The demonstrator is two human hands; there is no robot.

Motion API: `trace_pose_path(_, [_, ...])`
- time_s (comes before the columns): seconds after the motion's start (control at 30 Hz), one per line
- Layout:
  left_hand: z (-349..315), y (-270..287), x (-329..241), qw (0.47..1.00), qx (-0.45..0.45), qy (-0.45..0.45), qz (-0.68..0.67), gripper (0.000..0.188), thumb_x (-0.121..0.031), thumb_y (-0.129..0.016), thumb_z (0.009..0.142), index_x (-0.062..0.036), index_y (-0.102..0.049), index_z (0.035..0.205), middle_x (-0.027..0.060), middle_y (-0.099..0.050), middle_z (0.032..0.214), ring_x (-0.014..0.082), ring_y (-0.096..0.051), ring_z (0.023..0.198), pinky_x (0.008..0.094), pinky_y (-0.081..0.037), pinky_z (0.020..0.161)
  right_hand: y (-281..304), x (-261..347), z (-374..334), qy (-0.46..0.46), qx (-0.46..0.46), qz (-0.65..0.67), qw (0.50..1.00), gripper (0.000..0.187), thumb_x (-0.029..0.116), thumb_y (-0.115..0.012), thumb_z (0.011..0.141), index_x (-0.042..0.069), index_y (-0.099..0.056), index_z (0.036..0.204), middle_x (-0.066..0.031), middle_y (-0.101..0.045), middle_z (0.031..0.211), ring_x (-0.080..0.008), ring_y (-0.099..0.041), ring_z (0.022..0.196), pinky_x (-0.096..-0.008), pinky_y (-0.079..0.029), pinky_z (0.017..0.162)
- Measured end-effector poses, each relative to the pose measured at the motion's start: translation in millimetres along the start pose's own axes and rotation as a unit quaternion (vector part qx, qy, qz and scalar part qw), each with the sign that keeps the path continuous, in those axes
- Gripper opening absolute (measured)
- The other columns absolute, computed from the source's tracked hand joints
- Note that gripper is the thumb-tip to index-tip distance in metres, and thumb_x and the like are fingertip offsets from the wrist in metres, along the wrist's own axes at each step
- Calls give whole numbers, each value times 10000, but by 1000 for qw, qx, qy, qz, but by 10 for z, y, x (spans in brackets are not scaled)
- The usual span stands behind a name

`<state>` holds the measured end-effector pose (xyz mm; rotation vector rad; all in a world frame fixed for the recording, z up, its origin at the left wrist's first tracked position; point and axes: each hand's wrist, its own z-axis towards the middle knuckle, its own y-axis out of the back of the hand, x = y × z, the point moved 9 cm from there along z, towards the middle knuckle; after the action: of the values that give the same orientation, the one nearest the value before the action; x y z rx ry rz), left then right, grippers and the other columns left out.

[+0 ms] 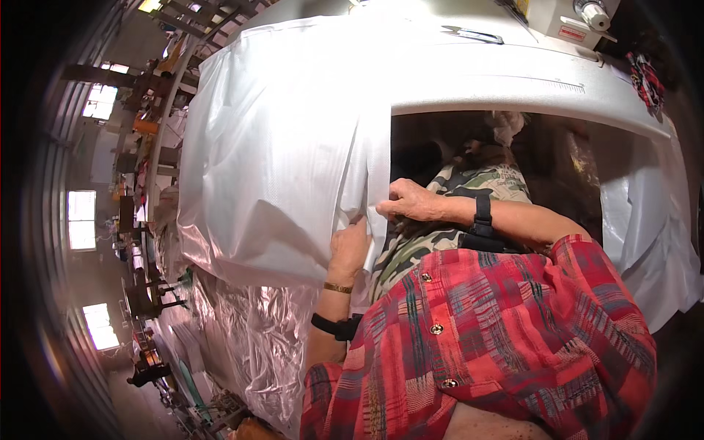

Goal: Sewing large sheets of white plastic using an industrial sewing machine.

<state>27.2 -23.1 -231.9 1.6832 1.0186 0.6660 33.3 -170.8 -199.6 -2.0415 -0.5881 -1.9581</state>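
Pinching the edge of a big white woven sheet (pixel 279 147), the person is working at a white sewing table (pixel 513 81). The right hand (pixel 414 199) is closed on the sheet's hanging edge, with the fingertips squeezing the fold. The left hand (pixel 350 248) is just below it, pressing flat against the same edge; whether its fingers are gripping the cloth or only touching it cannot be told. The sheet is lying over the left part of the table and is hanging down toward the person. More shiny white material (pixel 249 330) is piling up on the near left, under the sheet.

A sewing machine (pixel 572 18) is sitting at the far right of the table, and small scissors (pixel 473 34) are lying on the tabletop near it. The person is wearing a red plaid shirt (pixel 499 345) and black wrist straps (pixel 482 213).

It looks like the person is getting the edge lined up and straight. The next move is probably calling for both hands to keep the edge even and pull it up onto the table, toward the machine, without letting the heavy sheet slide off.
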Motion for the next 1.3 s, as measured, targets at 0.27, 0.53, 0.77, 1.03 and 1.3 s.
trace_pose_path(0.27, [-1558, -21, 2459, 990, 4, 129, 54, 265, -83, -480, 899, -65, -681, 1070, 175, -672, 1081, 322, -636, 1021, 418, -506, 884, 220, 918, -504, 105, 79, 224, 966, 278, 258, -643, 899, -18, -669, 914, 1, -622, 804, -98, -558, 777, -264, -431, 703])
trace_pose_path(0.53, [-1066, 463, 2043, 987, 23, 110, 112, 235, -152, -519, 892, -41, -664, 1039, 196, -671, 919, 388, -647, 861, 488, -515, 732, 542, 366, -796, -84, -33, 161, 983, 265, 237, -633, 911, -12, -650, 823, 25, -597, 753, -63, -551, 746, -224, -447, 690])
trace_pose_path(0.77, [181, 442, 482, 951, -157, -8, -268, 244, -131, -490, 936, -25, -641, 1096, 226, -661, 1018, 405, -628, 936, 456, -496, 824, 663, 787, -1300, 73, 1, 105, 992, 258, 152, -610, 891, -62, -666, 1024, -77, -683, 878, -130, -611, 807, -276, -487, 727])
trace_pose_path(1.03, [224, 641, 80, 945, -261, -22, -197, 330, -84, -568, 900, -11, -572, 1222, 222, -644, 1066, 397, -619, 973, 437, -492, 864, 1203, 647, -1374, -124, -213, -450, 858, 237, 221, -672, 838, 0, -593, 802, -195, -634, 748, -365, -615, 682, -455, -464, 648])
trace_pose_path(1.3, [-159, 1186, 194, 842, -537, 25, 52, 368, -21, -672, 804, -76, -621, 1164, 122, -608, 1106, 311, -549, 1103, 471, -424, 965, 173, 1180, -546, 333, -111, -511, 785, 275, 256, -671, 808, 50, -590, 971, -71, -610, 873, -229, -581, 914, -372, -457, 774])
